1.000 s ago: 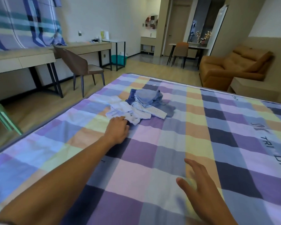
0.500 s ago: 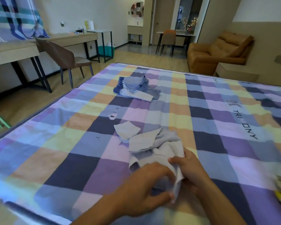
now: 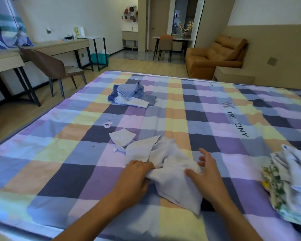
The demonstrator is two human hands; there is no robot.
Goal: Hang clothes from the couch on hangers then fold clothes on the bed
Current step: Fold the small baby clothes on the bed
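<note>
Our left hand (image 3: 135,174) pinches the crumpled pale garment (image 3: 174,185), right hand (image 3: 208,171) spread against it, mid-bed (image 3: 59,153). No fold yet. Blue pile (image 3: 130,96) waits beyond, a stack (image 3: 288,185) sits right, and the couch (image 3: 214,56) looks bare.

Matt cloth garment (image 3: 172,171), checked bedsheet (image 3: 76,153)
</note>
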